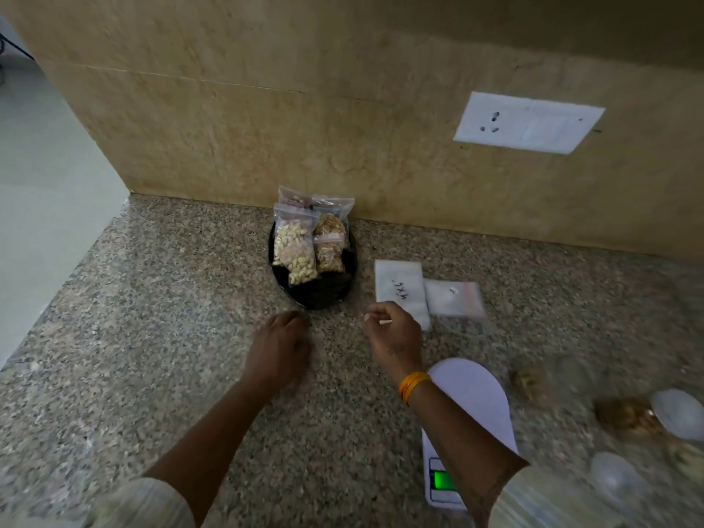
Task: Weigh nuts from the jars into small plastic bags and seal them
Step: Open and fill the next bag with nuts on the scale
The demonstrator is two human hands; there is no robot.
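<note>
My left hand (280, 346) and my right hand (394, 339) hover over the granite counter, just in front of a black plate (331, 299). A faint, nearly invisible clear plastic bag (335, 318) stretches between them. My right hand pinches its pale strip edge, and my left hand's curled fingers hold the other end. On the plate lie sealed bags of cashews (295, 249) and of brown nuts (330, 257). A white scale (476, 390) with a lit green display (444, 481) sits under my right forearm.
Two stacks of empty bags (400, 287) (453, 299) lie right of the plate. Blurred jars of nuts (628, 415) and clear lids (682, 413) (613, 478) crowd the right side. A tiled wall with a socket (527, 121) stands behind; the counter ends at the left edge.
</note>
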